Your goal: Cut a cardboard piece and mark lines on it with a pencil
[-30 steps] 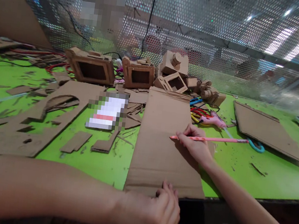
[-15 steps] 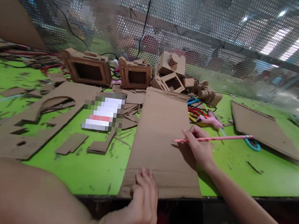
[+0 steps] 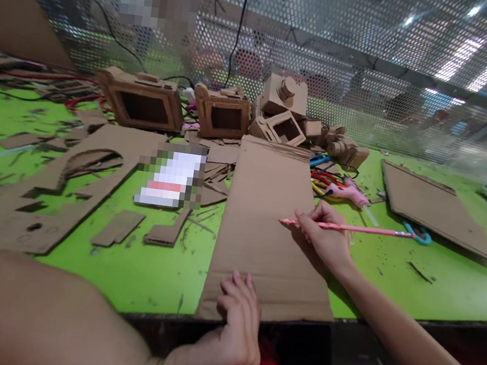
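A long cardboard sheet (image 3: 263, 203) lies flat in front of me, reaching the near edge of the green table. My right hand (image 3: 324, 235) is closed on a pink pencil (image 3: 367, 230), its tip close to the middle of the sheet; whether the tip touches cannot be made out. Fingers stretched out, my left hand (image 3: 237, 319) rests flat on the sheet's near end. I see no clear drawn line on the cardboard.
Cardboard model cameras (image 3: 286, 95) stand along the back, before a perforated metal screen (image 3: 367, 61). A cut-out cardboard piece (image 3: 46, 234) and a blurred phone-like object (image 3: 172, 179) lie left. Rightward are a pink glue gun (image 3: 347, 191), blue-handled scissors (image 3: 420, 234) and another cardboard sheet (image 3: 441, 211).
The pencil's back end has swung lower and nearer, so it lies more level across the view. My left fingers have spread slightly on the sheet. The view has shifted a little.
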Demonstrator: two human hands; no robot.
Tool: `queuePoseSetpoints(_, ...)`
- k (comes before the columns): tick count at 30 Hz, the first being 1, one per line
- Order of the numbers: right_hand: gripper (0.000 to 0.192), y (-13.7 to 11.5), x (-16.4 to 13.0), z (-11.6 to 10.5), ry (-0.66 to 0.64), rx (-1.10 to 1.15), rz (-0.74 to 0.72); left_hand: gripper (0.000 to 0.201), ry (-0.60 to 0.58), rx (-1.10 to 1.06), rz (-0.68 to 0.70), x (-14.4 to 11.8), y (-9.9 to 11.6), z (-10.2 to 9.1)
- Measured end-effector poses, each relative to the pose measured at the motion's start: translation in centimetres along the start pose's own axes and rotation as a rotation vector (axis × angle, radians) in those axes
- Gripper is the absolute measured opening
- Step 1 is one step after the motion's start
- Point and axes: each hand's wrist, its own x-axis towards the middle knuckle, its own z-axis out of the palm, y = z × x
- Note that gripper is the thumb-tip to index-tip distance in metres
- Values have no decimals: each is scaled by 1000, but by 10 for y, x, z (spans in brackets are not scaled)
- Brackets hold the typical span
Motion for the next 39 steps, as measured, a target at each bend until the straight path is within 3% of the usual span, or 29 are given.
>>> queuePoseSetpoints(9, 35, -3, -1, 0, 9, -50, -15, 50, 61, -363, -129, -1, 1, 11)
queuePoseSetpoints(16, 37, 0, -2, 1, -15, 48, 16, 51, -36, -614, -237, 2, -3, 8)
queuePoseSetpoints(19, 37, -3, -5, -1, 10, 97, 33, 51, 8, -959, -399, 4, -3, 10)
queuePoseSetpoints(22, 36, -7, -6, -4, 35, 130, 38, 56, 42, -1364, -676, 8, -5, 13)
queuePoseSetpoints(24, 35, -8, -6, -4, 13, 120, 33, 57, 54, -1536, -831, 9, -6, 17)
queuePoseSetpoints(26, 35, -9, -5, -2, -11, 90, 32, 59, 94, -1652, -888, 9, -7, 22)
queuePoseSetpoints(31, 31, -9, -4, 2, -10, 79, 74, 63, 173, -1749, -895, 4, -8, 33)
queuePoseSetpoints(39, 32, -8, -6, 1, -55, 172, 102, 65, 178, -1745, -913, 5, -7, 34)
